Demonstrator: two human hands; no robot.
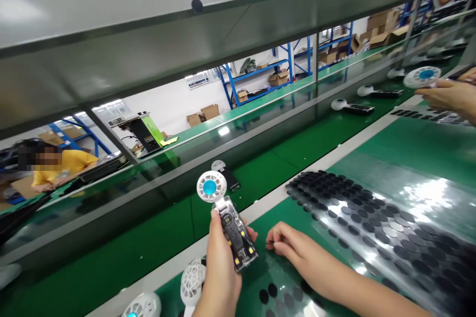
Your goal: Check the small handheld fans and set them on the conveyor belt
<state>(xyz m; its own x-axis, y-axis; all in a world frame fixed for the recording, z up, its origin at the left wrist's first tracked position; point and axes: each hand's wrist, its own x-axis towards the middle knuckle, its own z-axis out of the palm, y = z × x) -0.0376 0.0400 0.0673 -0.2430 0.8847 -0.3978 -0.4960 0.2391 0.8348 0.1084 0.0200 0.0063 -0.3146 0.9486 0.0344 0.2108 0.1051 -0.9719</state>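
Note:
My left hand (223, 262) is wrapped around the clear handle of a small handheld fan (239, 242). The fan's round white grille with a blue centre points up and away, and circuit parts show through the handle. Just right of it, my right hand (293, 247) hovers over the green bench with its fingers curled together; whatever may be between the fingertips is hidden. Near the right forearm lies a clear sheet of round black stickers (357, 218). Below, several loose black discs (272, 290) sit on a smaller clear sheet.
Two more fans, one with a white grille (193, 280) and one with a blue centre (143, 305), lie at the lower left. A green conveyor belt (163, 228) carries another fan (230, 178) and several farther off. At right, a co-worker's hand (451, 96) holds a fan (423, 77). A metal shelf (148, 59) hangs overhead.

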